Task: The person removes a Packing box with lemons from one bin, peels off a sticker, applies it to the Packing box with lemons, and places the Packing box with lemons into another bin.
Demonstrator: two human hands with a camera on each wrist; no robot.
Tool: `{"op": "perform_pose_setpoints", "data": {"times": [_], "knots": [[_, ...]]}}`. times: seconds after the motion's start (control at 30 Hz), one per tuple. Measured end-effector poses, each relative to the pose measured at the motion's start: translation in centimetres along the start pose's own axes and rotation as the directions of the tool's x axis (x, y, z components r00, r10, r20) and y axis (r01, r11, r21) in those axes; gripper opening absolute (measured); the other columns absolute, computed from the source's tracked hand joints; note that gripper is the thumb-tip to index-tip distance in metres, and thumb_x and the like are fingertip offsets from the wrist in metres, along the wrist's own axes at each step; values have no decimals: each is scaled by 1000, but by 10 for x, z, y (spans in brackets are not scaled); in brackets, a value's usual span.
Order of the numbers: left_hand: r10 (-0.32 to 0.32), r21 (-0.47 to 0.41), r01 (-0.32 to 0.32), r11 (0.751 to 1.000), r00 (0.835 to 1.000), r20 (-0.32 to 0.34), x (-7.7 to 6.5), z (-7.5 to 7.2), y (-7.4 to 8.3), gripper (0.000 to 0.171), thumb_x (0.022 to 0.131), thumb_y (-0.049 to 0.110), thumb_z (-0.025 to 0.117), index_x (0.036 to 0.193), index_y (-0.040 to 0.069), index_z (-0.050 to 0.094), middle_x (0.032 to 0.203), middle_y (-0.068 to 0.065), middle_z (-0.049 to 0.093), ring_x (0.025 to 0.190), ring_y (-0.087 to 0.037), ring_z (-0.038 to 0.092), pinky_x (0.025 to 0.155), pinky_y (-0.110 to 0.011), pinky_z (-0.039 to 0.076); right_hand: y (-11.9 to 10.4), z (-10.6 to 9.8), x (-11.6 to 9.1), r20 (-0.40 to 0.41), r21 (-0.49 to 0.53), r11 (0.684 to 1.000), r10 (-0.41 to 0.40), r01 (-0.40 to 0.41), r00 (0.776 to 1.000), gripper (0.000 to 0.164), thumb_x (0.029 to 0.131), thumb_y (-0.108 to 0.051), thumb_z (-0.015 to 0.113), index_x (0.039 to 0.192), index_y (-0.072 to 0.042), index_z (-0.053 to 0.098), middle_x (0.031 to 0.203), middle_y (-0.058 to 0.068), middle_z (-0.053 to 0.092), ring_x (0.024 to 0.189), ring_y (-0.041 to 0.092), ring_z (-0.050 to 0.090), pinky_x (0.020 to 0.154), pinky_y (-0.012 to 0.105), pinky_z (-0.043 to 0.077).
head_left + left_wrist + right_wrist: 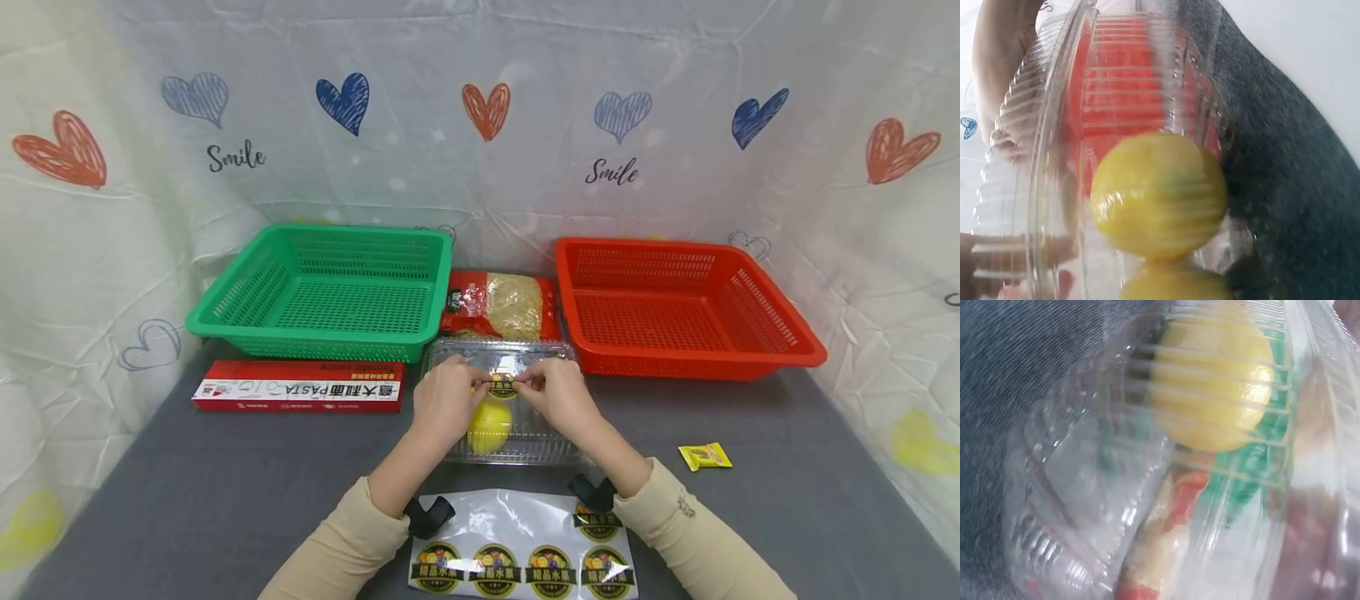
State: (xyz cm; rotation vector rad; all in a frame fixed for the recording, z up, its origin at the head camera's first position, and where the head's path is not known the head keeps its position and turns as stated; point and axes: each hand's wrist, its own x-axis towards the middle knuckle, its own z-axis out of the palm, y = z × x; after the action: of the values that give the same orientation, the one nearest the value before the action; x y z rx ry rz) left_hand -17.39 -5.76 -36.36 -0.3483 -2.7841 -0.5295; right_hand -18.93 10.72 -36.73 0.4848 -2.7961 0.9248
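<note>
A closed clear plastic clamshell box [536,450] sits in the middle of the table, with yellow lemon-like fruit [489,427] inside its left part. Over the lid, both hands hold a round black-and-gold fruit sticker [502,387]. The left hand [447,402] pinches its left edge between thumb and fingers, while the right hand [564,397] pinches the right edge. Through the ribbed wall, the left wrist view shows the yellow fruit [1159,194] close up. From the other side, the right wrist view has the fruit [1213,381] too, blurred behind the plastic.
A sheet of matching stickers [517,525] lies in front, partly under the wrists. Behind stand a green basket [322,346] and a red basket [690,362], with a red noodle packet [506,304] between them. A pasta box [300,387] lies left, a small yellow packet [705,456] right.
</note>
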Motion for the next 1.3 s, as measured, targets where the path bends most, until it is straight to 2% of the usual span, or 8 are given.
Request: {"op": "perform_pose_setpoints", "data": {"times": [0.1,0.23,0.43,0.67,0.9,1.0,1.13,1.3], "knots": [[5,90,-5,996,1000,-6,-3,0,0,14,78,29,73,89,22,76,72,1,55,56,-14,50,38,-24,35,0,-1,-3,-2,-84,995,-50,50,999,9,75,-15,75,80,-8,75,57,-5,55,50,8,43,46,22,36],[26,96,-24,995,999,-19,-6,0,-1,15,77,27,74,90,21,76,75,-1,57,59,-16,52,39,-25,38,2,-2,-4,3,-92,993,-70,70,998,11,74,-17,76,83,-9,76,58,-6,54,54,9,43,49,22,37],[30,39,-28,999,999,-45,-6,0,-2,13,77,25,74,88,18,76,77,-3,61,66,-18,57,46,-28,46,6,-4,-5,-9,-18,997,-76,76,997,11,72,-15,77,79,-6,75,62,-3,60,54,8,47,50,22,42],[42,-29,-45,999,995,-88,-8,1,-7,10,75,22,75,81,14,76,77,-2,61,69,-18,57,53,-28,49,13,-5,-6,-85,74,985,-150,156,985,10,68,-9,78,64,-5,69,60,-3,60,51,4,50,47,20,45],[65,-178,-97,979,982,-180,-13,5,-14,7,74,16,75,76,10,72,78,-1,58,75,-16,56,65,-28,50,16,-10,-7,-52,163,982,-91,99,994,14,73,-14,76,64,-10,66,60,-5,57,52,9,49,49,23,45],[72,-269,-133,954,972,-225,-15,5,-16,6,74,12,75,78,9,72,81,0,59,79,-16,56,69,-30,50,20,-14,-10,-65,271,960,-52,68,997,9,77,-14,73,72,-8,68,64,-2,60,54,11,52,50,24,45],[66,-341,-162,926,959,-277,-17,4,-19,7,73,9,75,79,10,72,83,2,61,83,-16,55,73,-34,47,26,-21,-15,-62,416,909,1,25,998,9,82,-14,69,81,-5,69,73,3,64,57,16,53,51,25,46],[47,-404,-174,898,952,-304,-20,5,-25,10,75,6,72,85,8,72,92,0,62,89,-19,51,78,-38,42,33,-30,-21,-45,515,857,29,-2,999,11,84,-11,66,87,-1,66,76,12,63,58,23,55,52,26,48]]}}
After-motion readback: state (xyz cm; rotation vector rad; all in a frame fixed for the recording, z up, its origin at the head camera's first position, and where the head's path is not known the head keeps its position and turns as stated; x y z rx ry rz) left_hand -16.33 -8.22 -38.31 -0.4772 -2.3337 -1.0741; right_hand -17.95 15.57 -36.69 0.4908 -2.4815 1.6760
